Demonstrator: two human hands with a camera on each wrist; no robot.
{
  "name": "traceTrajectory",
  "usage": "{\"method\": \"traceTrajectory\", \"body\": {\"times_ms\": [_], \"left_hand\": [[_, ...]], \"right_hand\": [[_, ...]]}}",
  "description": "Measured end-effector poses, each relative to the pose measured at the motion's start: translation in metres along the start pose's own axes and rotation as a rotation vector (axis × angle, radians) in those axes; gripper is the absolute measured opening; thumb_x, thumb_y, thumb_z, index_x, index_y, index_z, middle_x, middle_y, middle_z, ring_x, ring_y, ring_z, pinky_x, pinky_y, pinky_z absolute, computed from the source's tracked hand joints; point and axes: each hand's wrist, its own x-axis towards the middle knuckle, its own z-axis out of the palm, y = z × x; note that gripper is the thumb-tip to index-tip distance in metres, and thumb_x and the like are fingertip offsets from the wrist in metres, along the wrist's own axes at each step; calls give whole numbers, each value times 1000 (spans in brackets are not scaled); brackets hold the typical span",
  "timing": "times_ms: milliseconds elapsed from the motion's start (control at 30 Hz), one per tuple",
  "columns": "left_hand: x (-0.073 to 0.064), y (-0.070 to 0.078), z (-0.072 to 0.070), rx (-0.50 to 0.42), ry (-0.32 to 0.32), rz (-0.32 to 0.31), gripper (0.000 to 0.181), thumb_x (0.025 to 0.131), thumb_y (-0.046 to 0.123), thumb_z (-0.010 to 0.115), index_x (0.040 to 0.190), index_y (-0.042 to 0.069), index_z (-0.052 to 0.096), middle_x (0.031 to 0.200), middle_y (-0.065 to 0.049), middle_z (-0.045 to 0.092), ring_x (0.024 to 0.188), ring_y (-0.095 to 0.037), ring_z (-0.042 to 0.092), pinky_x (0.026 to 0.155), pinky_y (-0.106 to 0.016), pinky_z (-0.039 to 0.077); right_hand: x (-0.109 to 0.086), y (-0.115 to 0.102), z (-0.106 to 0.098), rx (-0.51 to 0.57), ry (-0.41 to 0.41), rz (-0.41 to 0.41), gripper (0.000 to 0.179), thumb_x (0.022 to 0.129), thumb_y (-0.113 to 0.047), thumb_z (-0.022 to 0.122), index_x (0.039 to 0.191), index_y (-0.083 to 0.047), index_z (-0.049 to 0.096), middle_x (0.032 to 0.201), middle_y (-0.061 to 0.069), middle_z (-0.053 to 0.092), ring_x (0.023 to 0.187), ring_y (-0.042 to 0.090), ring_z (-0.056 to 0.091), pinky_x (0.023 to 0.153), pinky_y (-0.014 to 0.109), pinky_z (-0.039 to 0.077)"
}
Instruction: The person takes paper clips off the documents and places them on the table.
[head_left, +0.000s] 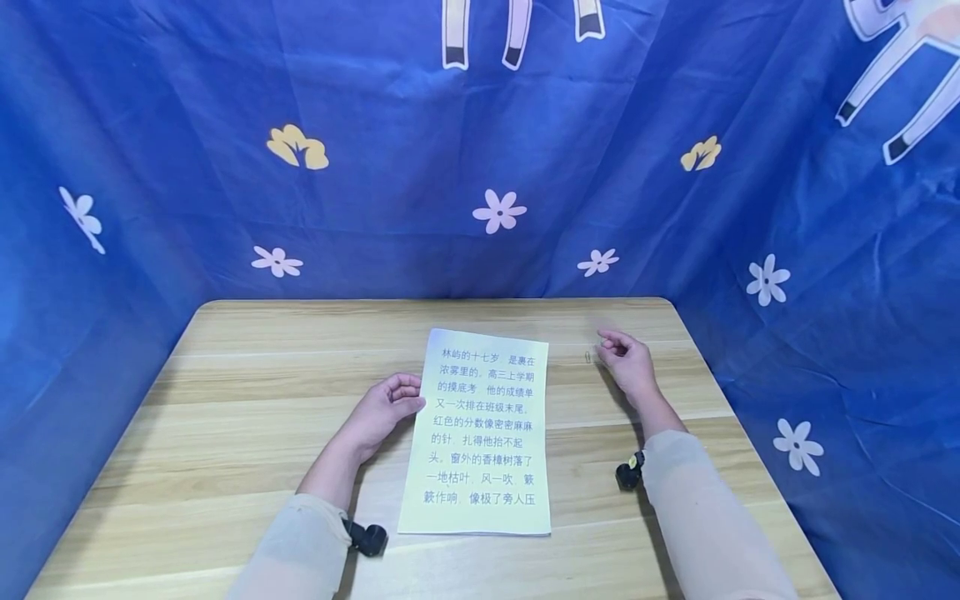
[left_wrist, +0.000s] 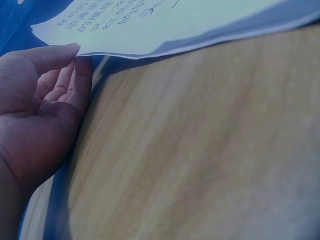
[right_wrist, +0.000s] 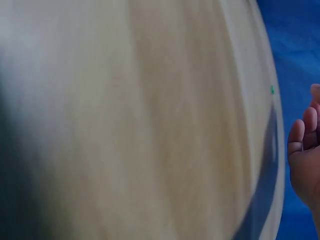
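Pale yellow paper sheets (head_left: 480, 512) printed with rows of Chinese characters lie on the wooden table (head_left: 247, 433), between the two hands. At their left edge, my left hand (head_left: 384, 415) pinches the paper, thumb on top and fingers beneath. The left wrist view shows that thumb at the margin of the paper (left_wrist: 150, 35), which is lifted a little off the wood. My right hand (head_left: 628, 365) hovers right of the paper with loosely curled fingers and nothing visible in them. Near its fingertips lies a small, thin item (head_left: 588, 357) shaped like a paper clip.
Blue cloth (head_left: 390, 225) with flowers and animal legs hangs behind the table and along both sides. A tiny green spot (right_wrist: 272, 90) shows near the table edge in the right wrist view. Black wrist cameras (head_left: 367, 538) sit at the sleeves.
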Motion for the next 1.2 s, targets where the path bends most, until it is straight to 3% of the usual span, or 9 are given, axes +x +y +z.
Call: {"method": "traceTrajectory", "body": {"times_ms": [233,400,533,800,1200], "left_hand": [[1,1,0,-1,-5,1,41,102,3,68,140,-4,53,125,-8,72,110,-9,70,99,-15,58],[1,2,0,2,-3,6,42,102,4,69,140,-4,54,126,-9,72,109,-9,71,99,-14,58],[1,1,0,-1,-4,2,42,102,3,69,140,-4,54,124,-7,73,108,-8,71,99,-15,58],[1,0,0,-5,-1,5,41,101,3,69,139,-4,54,120,-3,73,107,-7,71,98,-15,58],[1,-1,0,-7,3,8,41,101,2,69,139,-5,54,121,-5,74,106,-7,72,98,-16,59]], "right_hand": [[3,9,-4,-152,-55,53,36,102,-8,71,137,1,71,94,-8,64,88,3,56,74,9,49],[6,9,-5,-310,-113,26,33,104,-11,66,136,-3,73,105,5,71,97,14,60,81,17,49],[7,7,-5,-378,-158,33,34,104,-8,61,136,-4,73,113,11,73,101,21,61,84,24,50],[10,4,-6,-397,-211,97,33,107,-12,64,139,-8,72,112,11,69,98,23,58,81,27,48],[10,6,-6,-379,-225,107,36,107,-12,64,142,-8,71,133,19,71,111,26,60,88,27,47]]}}
